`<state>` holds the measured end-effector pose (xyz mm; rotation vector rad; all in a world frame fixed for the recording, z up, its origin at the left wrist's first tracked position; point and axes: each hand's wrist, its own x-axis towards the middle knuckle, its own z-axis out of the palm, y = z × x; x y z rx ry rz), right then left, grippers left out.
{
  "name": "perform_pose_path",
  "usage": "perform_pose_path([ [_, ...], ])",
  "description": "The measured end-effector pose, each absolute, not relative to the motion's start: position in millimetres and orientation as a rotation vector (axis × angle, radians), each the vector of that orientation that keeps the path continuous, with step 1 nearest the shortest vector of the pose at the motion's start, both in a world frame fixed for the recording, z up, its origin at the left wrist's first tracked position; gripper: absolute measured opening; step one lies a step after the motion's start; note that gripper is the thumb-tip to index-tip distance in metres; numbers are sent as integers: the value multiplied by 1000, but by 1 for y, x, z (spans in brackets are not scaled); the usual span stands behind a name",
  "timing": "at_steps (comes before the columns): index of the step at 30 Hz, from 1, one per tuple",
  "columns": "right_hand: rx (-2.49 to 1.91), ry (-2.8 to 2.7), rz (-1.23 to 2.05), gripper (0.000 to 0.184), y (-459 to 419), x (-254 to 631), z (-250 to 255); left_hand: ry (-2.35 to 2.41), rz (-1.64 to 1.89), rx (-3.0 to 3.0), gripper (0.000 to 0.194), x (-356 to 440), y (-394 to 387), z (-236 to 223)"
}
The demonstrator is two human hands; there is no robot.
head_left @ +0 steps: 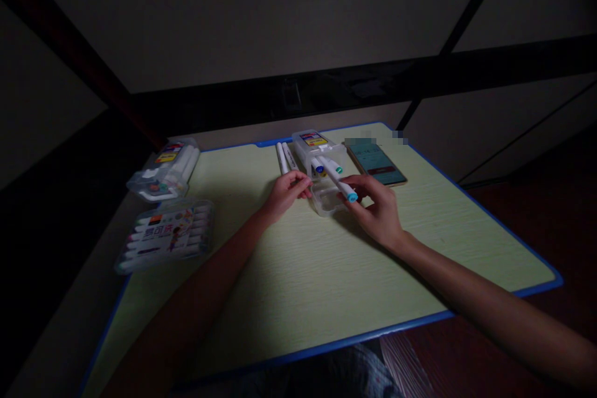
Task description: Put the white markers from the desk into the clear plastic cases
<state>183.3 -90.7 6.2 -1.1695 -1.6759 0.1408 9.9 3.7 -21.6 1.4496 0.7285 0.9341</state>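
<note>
My right hand (pixel 380 208) grips a white marker (pixel 340 183) with a light-blue end between thumb and fingers. The marker slants out of the mouth of a clear plastic marker case (pixel 301 150), its far end among other markers. A dark-blue-ended marker (pixel 319 169) and a green-ended marker (pixel 339 170) show inside the mouth. The case lies on its side with its lid (pixel 324 204) folded down toward me. My left hand (pixel 286 193) has its fingers closed at the left edge of the case, by the lid hinge. Two white markers (pixel 282 158) lie just beyond it.
A phone (pixel 377 161) with its screen lit lies right of the case. On the left, a second clear marker case (pixel 170 165) and a flat marker box (pixel 163 233) rest at the edge of the blue-rimmed table (pixel 298 286). A wall stands behind.
</note>
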Motion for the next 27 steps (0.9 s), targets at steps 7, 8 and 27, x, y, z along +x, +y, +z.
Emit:
perform_pose_path([
  [7, -1197, -1686, 142, 16, -86, 185, 3, 724, 939, 1465, 17, 10, 4, -22],
  [8, -1202, -1685, 142, 16, -85, 185, 3, 724, 940, 1467, 16, 10, 4, -22],
  [27, -1224, -1692, 197, 25, -80, 185, 4, 755, 935, 1495, 13, 10, 1, -18],
])
